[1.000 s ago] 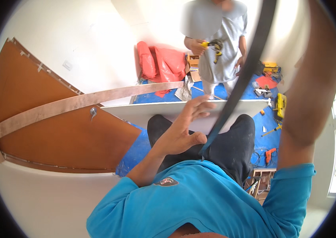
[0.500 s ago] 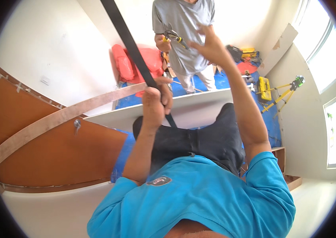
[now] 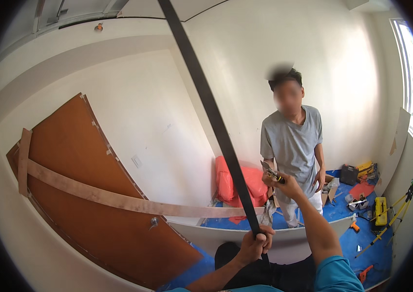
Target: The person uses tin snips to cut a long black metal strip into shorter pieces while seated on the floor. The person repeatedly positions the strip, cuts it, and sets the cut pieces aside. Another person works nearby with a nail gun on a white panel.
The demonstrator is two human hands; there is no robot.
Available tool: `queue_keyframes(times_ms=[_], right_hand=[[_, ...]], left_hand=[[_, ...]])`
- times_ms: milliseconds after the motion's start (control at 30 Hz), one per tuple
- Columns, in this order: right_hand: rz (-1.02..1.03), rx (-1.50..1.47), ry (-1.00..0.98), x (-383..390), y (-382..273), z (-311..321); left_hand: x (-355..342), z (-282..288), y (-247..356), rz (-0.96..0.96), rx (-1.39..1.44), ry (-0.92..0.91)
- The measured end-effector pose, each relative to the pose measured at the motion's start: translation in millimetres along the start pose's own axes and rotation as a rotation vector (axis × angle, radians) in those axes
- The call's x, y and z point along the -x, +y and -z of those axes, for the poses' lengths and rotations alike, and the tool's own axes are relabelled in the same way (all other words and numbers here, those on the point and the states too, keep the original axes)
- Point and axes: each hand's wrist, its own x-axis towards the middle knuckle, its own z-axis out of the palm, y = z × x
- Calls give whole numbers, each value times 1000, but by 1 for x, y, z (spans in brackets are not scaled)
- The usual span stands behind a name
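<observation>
My left hand (image 3: 256, 245) is closed round the lower part of a long, flat black strip (image 3: 210, 109), which tilts up to the left past the picture's top edge. My right hand (image 3: 290, 186) reaches forward, its fingers closed on the handles of metal snips (image 3: 278, 178) with black and yellow grips. The snips' jaws point up to the left. Beside them, a hand (image 3: 268, 180) of the person in the grey shirt is close to the tool; whether it still touches is unclear. Just beyond my left hand passes a long pale wooden strip (image 3: 167, 208).
A brown door (image 3: 94, 214) leans at the left. A white panel edge (image 3: 294, 239) runs before me. Beyond it are red bags (image 3: 228, 182), a yellow tripod (image 3: 395, 214), a yellow toolbox (image 3: 381, 209) and an orange tool (image 3: 364, 274) on blue floor sheeting (image 3: 347, 194).
My right hand was open and reaching; now it grips the snips the other person was holding up. The view has tilted up. My left hand keeps hold of the black strip.
</observation>
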Motion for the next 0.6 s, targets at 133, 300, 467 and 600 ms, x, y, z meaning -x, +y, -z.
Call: queue_keyframes(times_ms=[133,300,467,600], right_hand=[[83,34,57,28,-38,11],[-199,-472,158,58,-60,37],[-182,-899,197,128,-77,108],[41,-976,243,198,-115,166]], left_hand=[[12,-7,-5,-56,53,-2],[27,-2,0,-143,88,34],[37,-3,6,-228,-36,182],[37,-1,14,-235,-40,323]])
